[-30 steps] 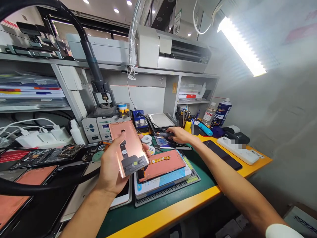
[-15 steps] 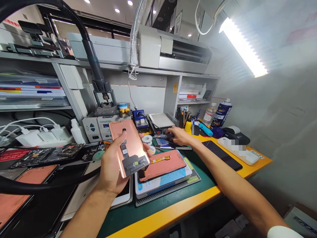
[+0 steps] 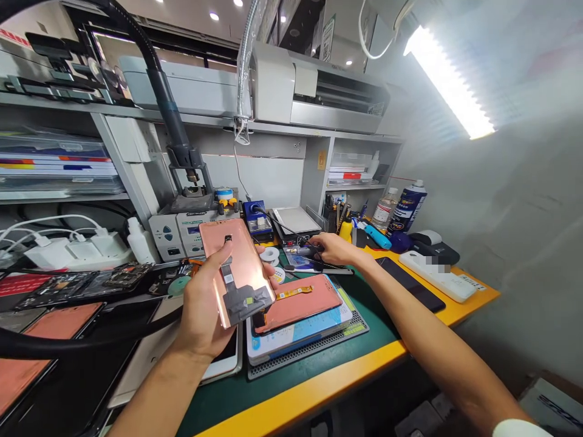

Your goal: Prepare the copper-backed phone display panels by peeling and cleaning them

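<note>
My left hand [image 3: 204,297] is closed around a phone screen [image 3: 243,258] with a copper-coloured back, tilted up. A black taped flex cable lies on its lower part, and my thumb rests near a small dark cutout. Further back, my right hand [image 3: 334,249] is closed on the slim dark handle of what looks like a soldering iron [image 3: 300,250]. A black cord runs from near it to a blue station [image 3: 257,218]. The fingertips are partly hidden. Between my hands, a second copper-backed screen [image 3: 303,305] with an orange flex lies on a white-and-blue box [image 3: 300,337].
The box sits on a perforated mat [image 3: 359,325]. Solder spools [image 3: 270,255] stand behind the held screen. A dark phone [image 3: 410,284] lies under my right forearm. A spray can [image 3: 407,206] and a bottle [image 3: 385,208] stand at right. A black hose [image 3: 91,345] crosses the left side.
My right fingers have drawn in slightly around the dark handle. My left hand and its screen hold nearly the same place; the view has shifted slightly.
</note>
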A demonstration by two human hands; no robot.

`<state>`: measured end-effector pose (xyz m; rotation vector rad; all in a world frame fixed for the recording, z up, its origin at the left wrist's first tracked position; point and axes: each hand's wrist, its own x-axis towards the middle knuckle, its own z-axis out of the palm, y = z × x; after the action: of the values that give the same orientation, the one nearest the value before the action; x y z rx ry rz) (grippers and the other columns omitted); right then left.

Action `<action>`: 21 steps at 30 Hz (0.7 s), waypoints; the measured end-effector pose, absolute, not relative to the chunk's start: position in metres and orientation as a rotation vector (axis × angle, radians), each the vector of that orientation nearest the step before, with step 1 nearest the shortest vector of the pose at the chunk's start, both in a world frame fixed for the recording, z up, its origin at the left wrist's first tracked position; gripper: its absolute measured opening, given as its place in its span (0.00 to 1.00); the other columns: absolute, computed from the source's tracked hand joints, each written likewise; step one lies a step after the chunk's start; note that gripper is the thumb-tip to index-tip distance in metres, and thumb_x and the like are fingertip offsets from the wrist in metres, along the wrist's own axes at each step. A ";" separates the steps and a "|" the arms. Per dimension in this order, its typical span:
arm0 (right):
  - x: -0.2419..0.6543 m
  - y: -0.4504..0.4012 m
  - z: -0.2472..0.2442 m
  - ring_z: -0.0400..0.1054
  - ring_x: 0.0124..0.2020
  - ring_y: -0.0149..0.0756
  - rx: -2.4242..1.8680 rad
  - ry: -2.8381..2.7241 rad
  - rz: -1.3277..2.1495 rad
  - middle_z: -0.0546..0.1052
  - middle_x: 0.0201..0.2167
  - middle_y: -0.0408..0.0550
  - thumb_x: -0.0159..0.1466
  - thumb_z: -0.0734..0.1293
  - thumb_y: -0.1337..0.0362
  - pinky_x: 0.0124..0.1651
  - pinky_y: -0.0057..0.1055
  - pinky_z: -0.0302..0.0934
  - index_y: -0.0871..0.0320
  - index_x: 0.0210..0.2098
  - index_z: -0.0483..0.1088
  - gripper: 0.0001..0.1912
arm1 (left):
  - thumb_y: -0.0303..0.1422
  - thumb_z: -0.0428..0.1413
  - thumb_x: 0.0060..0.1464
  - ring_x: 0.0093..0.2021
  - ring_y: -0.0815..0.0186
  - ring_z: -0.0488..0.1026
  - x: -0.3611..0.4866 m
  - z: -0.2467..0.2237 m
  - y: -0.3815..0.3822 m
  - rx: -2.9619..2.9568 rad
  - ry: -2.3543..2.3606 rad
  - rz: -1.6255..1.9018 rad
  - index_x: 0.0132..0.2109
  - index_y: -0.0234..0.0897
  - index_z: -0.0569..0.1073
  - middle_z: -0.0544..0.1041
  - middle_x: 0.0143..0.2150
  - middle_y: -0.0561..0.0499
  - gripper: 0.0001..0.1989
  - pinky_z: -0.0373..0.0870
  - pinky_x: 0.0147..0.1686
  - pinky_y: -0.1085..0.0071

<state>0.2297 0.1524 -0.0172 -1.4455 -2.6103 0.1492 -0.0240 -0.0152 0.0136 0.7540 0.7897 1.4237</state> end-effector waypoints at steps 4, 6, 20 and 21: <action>0.236 0.149 -0.008 0.72 0.48 0.42 -1.518 -2.583 0.144 0.76 0.49 0.51 0.70 0.68 0.58 0.52 0.44 0.69 0.60 0.52 0.72 0.15 | 0.42 0.55 0.57 0.30 0.49 0.79 -0.024 0.013 -0.014 0.760 0.808 1.431 0.48 0.29 0.76 0.80 0.33 0.37 0.21 0.78 0.30 0.57; 0.239 0.148 -0.004 0.73 0.46 0.41 -1.559 -2.593 0.162 0.76 0.46 0.50 0.70 0.68 0.57 0.50 0.43 0.70 0.61 0.49 0.73 0.13 | 0.43 0.55 0.57 0.30 0.49 0.79 -0.024 0.013 -0.014 0.758 0.817 1.427 0.48 0.28 0.76 0.80 0.33 0.37 0.21 0.78 0.30 0.57; 0.238 0.144 -0.007 0.74 0.41 0.37 -1.666 -2.756 0.320 0.77 0.41 0.47 0.70 0.68 0.57 0.46 0.39 0.71 0.62 0.42 0.74 0.12 | 0.42 0.53 0.59 0.31 0.49 0.79 -0.023 0.014 -0.014 0.780 0.806 1.420 0.50 0.28 0.74 0.80 0.33 0.38 0.21 0.77 0.29 0.57; 0.239 0.143 -0.005 0.74 0.40 0.37 -1.661 -2.742 0.319 0.77 0.40 0.47 0.70 0.69 0.57 0.45 0.38 0.71 0.62 0.41 0.74 0.12 | 0.42 0.53 0.59 0.31 0.49 0.79 -0.024 0.013 -0.014 0.776 0.803 1.421 0.50 0.28 0.74 0.80 0.33 0.37 0.21 0.77 0.29 0.57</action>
<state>0.2388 0.1433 -0.0051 -1.6609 -2.7423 0.3191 -0.0238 -0.0136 0.0131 0.7758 0.8032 1.4214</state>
